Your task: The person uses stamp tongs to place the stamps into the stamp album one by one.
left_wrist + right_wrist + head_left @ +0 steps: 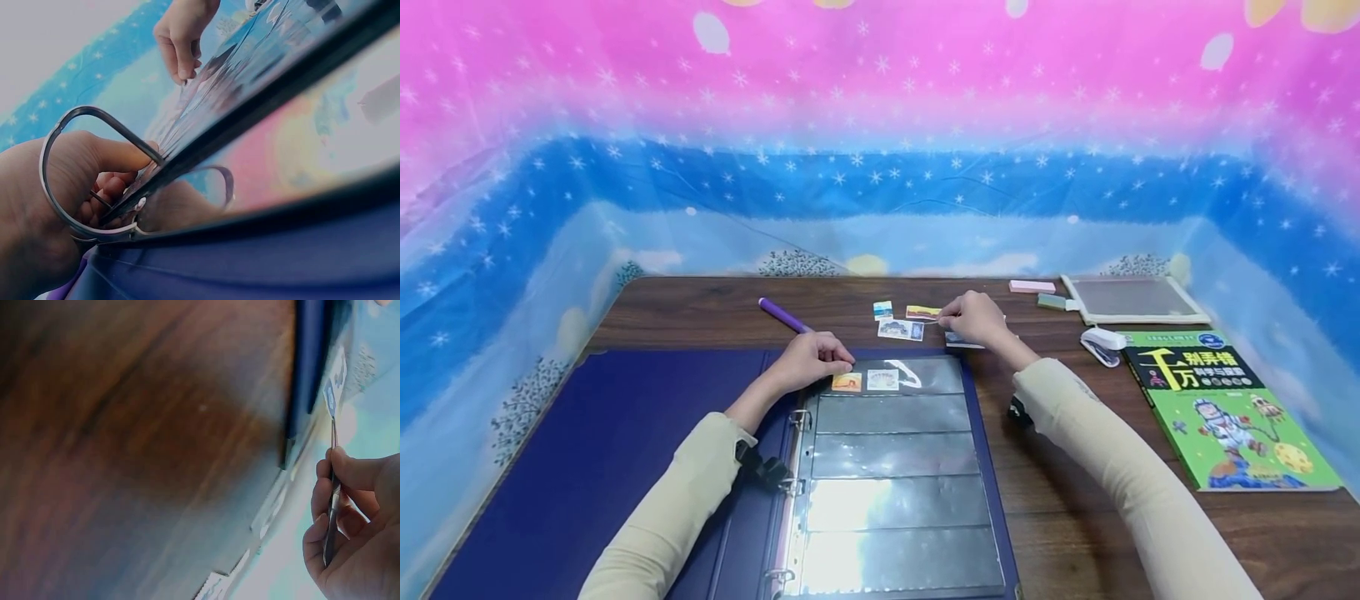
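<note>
A dark blue ring binder (pixel 655 433) lies open, with a black stamp album page (pixel 895 454) of clear strip pockets on its rings. Two stamps, an orange one (pixel 847 382) and a pale one (pixel 882 380), sit in the top strip. My left hand (pixel 811 362) pinches the page's upper left corner between thumb and fingers, beside a metal ring (pixel 47 169). My right hand (pixel 976 321) holds metal tweezers (pixel 333 503), whose tips meet the edge of a stamp (pixel 335 387). Loose stamps (pixel 901 330) lie just left of this hand.
A purple marker (pixel 784 315) lies behind the binder. At right are a green book (pixel 1243 417), a white correction-tape-like item (pixel 1103 340), a mesh zip pouch (pixel 1138 300), a pink block (pixel 1032 287) and a grey-green block (pixel 1052 301). A dark card (pixel 962 340) lies under my right hand.
</note>
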Demonstrator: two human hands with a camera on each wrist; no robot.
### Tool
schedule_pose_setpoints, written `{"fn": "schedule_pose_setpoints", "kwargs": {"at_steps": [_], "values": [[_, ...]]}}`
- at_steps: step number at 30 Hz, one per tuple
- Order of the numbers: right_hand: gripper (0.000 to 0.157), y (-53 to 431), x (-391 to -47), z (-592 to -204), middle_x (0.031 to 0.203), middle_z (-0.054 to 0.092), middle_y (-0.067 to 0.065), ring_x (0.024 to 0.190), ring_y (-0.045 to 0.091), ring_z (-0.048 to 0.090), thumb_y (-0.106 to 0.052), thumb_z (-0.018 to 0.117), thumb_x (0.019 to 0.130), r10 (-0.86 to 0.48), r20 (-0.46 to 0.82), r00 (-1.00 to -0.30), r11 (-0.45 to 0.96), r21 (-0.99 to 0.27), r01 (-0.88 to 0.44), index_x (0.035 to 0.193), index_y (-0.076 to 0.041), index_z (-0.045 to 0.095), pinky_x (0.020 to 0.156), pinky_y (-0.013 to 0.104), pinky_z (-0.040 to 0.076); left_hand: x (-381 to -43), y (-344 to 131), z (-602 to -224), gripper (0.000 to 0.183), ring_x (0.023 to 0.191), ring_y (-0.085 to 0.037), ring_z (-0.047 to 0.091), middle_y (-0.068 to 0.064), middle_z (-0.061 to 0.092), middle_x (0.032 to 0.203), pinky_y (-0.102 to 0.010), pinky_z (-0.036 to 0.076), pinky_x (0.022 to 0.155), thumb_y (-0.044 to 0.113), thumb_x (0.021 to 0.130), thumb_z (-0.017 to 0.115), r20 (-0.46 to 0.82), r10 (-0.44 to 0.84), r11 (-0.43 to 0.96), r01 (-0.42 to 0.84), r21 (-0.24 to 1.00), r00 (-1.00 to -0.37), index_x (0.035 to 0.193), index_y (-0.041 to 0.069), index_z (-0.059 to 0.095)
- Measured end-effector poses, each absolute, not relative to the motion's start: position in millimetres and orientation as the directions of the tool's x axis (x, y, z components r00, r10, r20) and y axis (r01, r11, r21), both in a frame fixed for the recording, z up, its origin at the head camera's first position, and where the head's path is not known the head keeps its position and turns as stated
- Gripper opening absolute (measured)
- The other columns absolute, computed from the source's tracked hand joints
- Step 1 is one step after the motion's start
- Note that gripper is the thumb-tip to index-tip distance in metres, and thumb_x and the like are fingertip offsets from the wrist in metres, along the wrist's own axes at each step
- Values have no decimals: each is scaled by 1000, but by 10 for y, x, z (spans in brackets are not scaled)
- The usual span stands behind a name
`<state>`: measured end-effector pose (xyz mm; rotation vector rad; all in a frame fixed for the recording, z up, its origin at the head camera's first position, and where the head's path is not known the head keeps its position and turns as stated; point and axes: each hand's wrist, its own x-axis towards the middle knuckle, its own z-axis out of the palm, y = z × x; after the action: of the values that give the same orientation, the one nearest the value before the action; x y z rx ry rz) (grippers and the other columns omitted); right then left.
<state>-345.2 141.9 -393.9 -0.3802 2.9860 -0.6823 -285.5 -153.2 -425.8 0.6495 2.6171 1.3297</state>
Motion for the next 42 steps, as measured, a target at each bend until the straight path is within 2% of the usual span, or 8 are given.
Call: {"fn": "schedule_pose_setpoints", "kwargs": {"at_steps": [2,4,7,18,25,28,38,42], "values": [[19,1452,-3420,-3904,88,72,13,45,11,32,-22,61,90,-251,14,-968,852,-471,-228,100,-12,74,49,24,29,-2859,-1528,-4267,9,62,-14,45,-9,61,79,-24,36,59,13,83,69,78,437,512,319,798,-896,90,9,73],[19,1480,-3385,-3857,89,71,14,46,11,33,-21,61,90,-264,33,-964,831,-499,-244,100,-11,73,52,25,31,-2862,-1530,-4274,9,62,-14,45,-9,61,79,-24,36,59,13,83,69,84,438,507,323,799,-895,90,9,73],[19,1515,-3332,-3785,99,71,12,53,14,42,-20,61,90,-284,60,-957,803,-531,-272,99,-9,73,58,28,35,-2867,-1540,-4284,9,62,-13,45,-8,61,78,-23,37,59,13,83,69,94,435,505,329,798,-895,90,9,73],[17,1579,-3202,-3691,95,71,12,76,19,61,-15,62,89,-338,87,-937,734,-599,-320,98,-7,74,64,28,41,-2875,-1574,-4279,10,64,-14,45,-9,62,79,-24,37,60,14,83,69,97,435,507,333,795,-895,90,9,73],[17,1591,-3198,-3750,97,71,10,80,19,61,-18,63,89,-339,69,-938,773,-548,-320,98,-9,74,67,29,41,-2850,-1559,-4228,10,64,-14,45,-9,62,79,-25,37,61,12,83,69,89,429,512,323,796,-899,90,7,73],[17,1600,-3185,-3782,99,71,11,84,20,64,-18,63,89,-329,63,-942,791,-527,-312,98,-9,74,68,29,42,-2880,-1565,-4272,7,64,-14,46,-5,61,78,-25,37,61,14,83,69,87,427,516,321,794,-900,88,11,74],[15,1610,-3176,-3857,97,72,10,76,17,62,-16,63,89,-324,77,-943,814,-486,-319,95,-9,75,65,26,41,-2868,-1548,-4275,6,63,-14,46,-5,61,80,-24,37,60,13,82,70,91,426,502,319,804,-900,86,11,74],[15,1627,-3141,-3816,98,72,10,79,18,63,-15,63,88,-359,70,-931,814,-464,-349,96,-9,75,64,26,41,-2877,-1545,-4281,6,64,-14,46,-6,62,80,-24,37,60,13,83,70,86,423,504,314,804,-902,86,11,74]]}}
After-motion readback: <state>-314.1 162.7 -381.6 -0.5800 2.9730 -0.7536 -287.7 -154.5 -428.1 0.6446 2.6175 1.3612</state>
